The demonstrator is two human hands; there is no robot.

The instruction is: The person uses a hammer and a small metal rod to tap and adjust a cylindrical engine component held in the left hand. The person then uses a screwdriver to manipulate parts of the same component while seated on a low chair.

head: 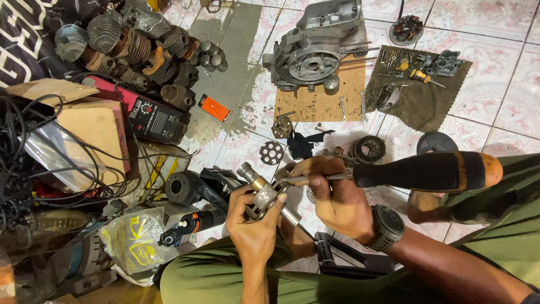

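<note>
Where the knees meet: left hand [254,225] clamps a metal shaft part [265,194]
Right hand [332,194]: closed on a big screwdriver [394,173] — tip at the part
Beyond: engine casing [315,48] on a board [320,95]

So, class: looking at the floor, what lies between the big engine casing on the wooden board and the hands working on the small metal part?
In the head view, between the engine casing and the hands, lie a small gear, a perforated disc and a black rag on the tiled floor.

An engine case [315,53] is set on a board [318,101], with a cloth [427,107] of small tools to its right. Cylinders [140,50] are piled far left, behind a welder [154,118].
</note>
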